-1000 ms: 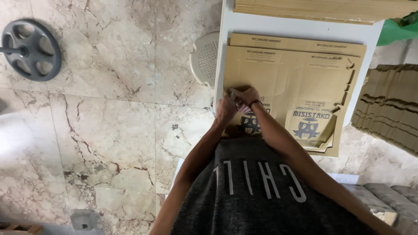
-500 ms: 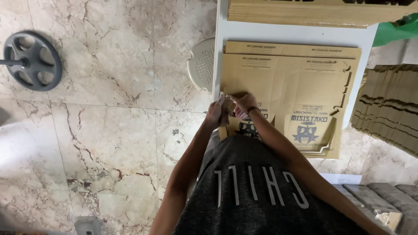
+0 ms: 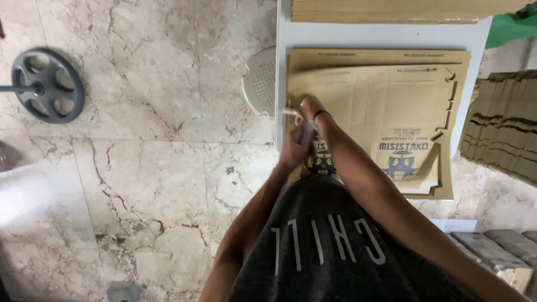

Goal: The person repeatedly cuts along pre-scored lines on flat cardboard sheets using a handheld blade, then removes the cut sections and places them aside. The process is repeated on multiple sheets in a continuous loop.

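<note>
While both hands (image 3: 305,131) meet over flat brown cardboard box blank (image 3: 380,112) on white tabletop (image 3: 358,36), left blurred; grip unclear.

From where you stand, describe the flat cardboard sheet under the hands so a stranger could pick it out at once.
Start at the white table against the marble floor. On it lies a stack of flat brown box blanks, and the top cardboard sheet is the one, with both hands at its left edge. Unlike the plain cardboard stack behind, it shows a dark blue printed cartoon figure.

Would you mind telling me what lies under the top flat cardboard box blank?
Under the top blank, another flat blank shows along its far edge, on the white table. Any sheets below are covered.
</note>
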